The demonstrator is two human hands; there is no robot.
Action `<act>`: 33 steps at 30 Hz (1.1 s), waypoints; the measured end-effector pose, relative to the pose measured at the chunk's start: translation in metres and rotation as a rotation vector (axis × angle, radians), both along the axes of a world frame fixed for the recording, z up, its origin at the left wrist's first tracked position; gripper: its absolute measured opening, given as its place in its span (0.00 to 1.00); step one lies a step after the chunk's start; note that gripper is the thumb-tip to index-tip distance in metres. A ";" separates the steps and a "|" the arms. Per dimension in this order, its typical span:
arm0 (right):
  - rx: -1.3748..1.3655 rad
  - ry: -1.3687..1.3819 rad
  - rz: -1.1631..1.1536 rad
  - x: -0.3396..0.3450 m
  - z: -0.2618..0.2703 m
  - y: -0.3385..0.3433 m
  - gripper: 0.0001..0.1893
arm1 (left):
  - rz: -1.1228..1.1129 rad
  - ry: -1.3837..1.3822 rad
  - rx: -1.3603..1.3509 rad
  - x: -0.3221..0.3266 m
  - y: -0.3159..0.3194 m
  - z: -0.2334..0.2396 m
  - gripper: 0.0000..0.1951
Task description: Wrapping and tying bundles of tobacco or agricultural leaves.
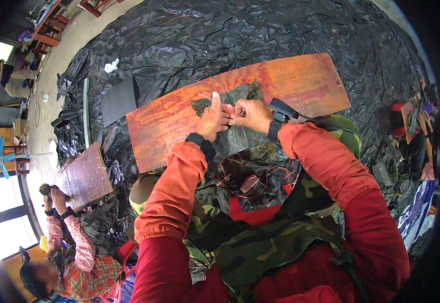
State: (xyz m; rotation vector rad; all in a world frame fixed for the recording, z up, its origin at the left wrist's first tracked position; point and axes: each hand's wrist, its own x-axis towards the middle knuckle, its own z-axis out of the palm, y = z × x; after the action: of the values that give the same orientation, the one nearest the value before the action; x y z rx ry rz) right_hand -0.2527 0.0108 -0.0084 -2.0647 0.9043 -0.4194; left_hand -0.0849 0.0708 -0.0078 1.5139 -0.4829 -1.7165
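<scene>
My left hand (pixel 213 120) has its thumb raised and its fingers curled against a thin red strip (pixel 205 97). Close against it, my right hand (pixel 253 113) pinches the same strip between thumb and fingers. Beneath both hands a dark, wrinkled leaf-like sheet (pixel 252 92) lies on a reddish-brown wooden board (pixel 299 81), which rests across my knees. A greyer flat piece (pixel 239 142) of similar material hangs over the board's near edge. How the strip runs between my fingers is partly hidden.
Tangled red strands (pixel 227 174) lie around a reddish object (pixel 250 184) between my legs. Black plastic sheeting (pixel 220 34) covers the floor. A dark flat panel (pixel 118 101) lies left of the board. Another person (pixel 87 265) works at a board (pixel 85 178) on the left.
</scene>
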 end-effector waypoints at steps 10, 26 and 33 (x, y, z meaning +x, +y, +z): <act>-0.041 0.062 -0.110 0.006 -0.004 -0.004 0.09 | -0.027 0.155 -0.074 0.004 0.001 0.005 0.28; 0.730 -0.186 -0.321 0.005 0.004 -0.010 0.04 | -0.010 0.155 -0.107 0.006 0.004 0.000 0.11; 0.739 -0.229 -0.303 0.005 -0.002 -0.010 0.05 | -0.030 -0.033 -0.088 0.003 0.004 0.004 0.09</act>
State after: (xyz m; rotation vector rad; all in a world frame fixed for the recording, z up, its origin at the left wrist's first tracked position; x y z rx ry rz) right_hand -0.2478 0.0004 -0.0103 -1.1898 1.0386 -0.3925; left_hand -0.0816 0.0752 -0.0035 1.4812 -0.5939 -1.6731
